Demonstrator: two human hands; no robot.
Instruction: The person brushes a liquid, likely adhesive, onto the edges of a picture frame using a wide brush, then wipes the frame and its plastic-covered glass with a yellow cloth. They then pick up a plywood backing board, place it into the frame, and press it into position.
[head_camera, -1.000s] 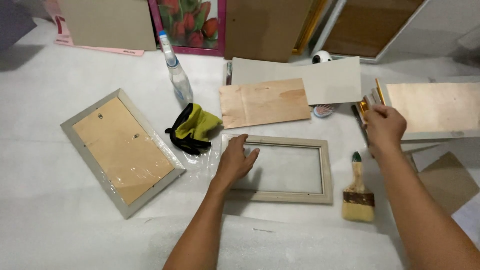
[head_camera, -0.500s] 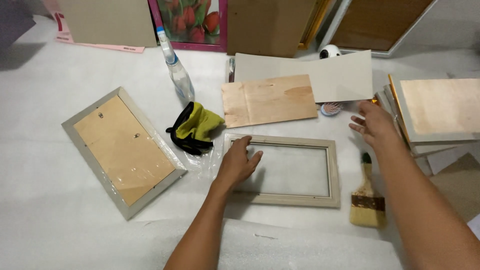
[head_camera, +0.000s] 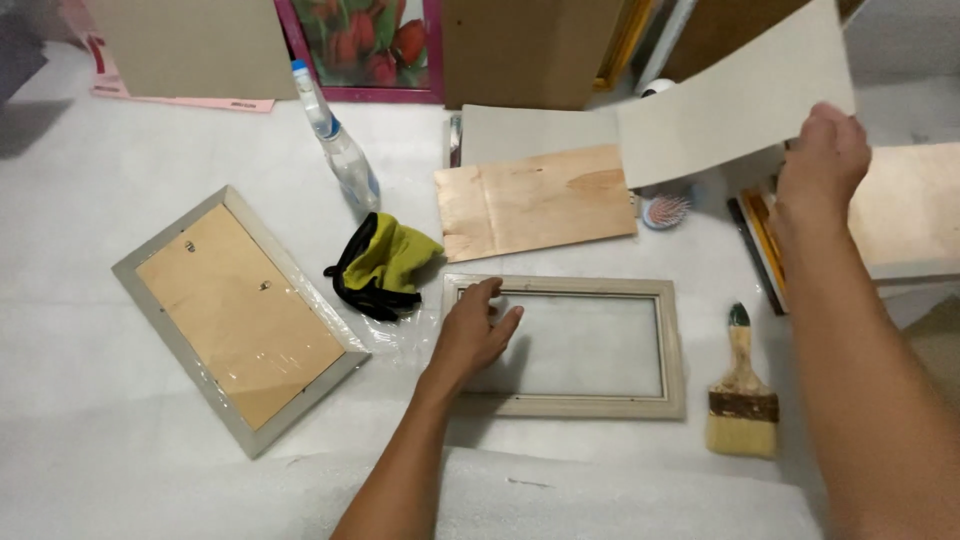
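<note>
**Grey board lifted off the stack**

Since the earlier frame the right hand (head_camera: 822, 150) has risen from the pile at the right edge and now holds a grey backing board (head_camera: 735, 95) up in the air at the upper right of the frame, tilted, with its fingers closed on the board's lower right edge. The left hand (head_camera: 472, 335) has stayed put: it lies flat and open, fingers spread, on the left end of the empty grey picture frame (head_camera: 580, 402), which sits on the white table (head_camera: 130, 470) at centre frame, its short side under the fingertips.

Just above that frame lies a thin plywood sheet (head_camera: 540, 200), and a second grey board (head_camera: 530, 132) lies partly under its top edge. A yellow and black cloth (head_camera: 385, 265) is bunched just left of the frame, near the left hand. A clear spray bottle (head_camera: 340, 150) lies above the cloth. At the left, a second picture frame (head_camera: 235, 315) rests face down at an angle, its brown backing showing. A paintbrush (head_camera: 742, 390) lies just right of the empty frame, bristles toward the bottom. A small round brush (head_camera: 665, 210) sits under the raised board.
</note>
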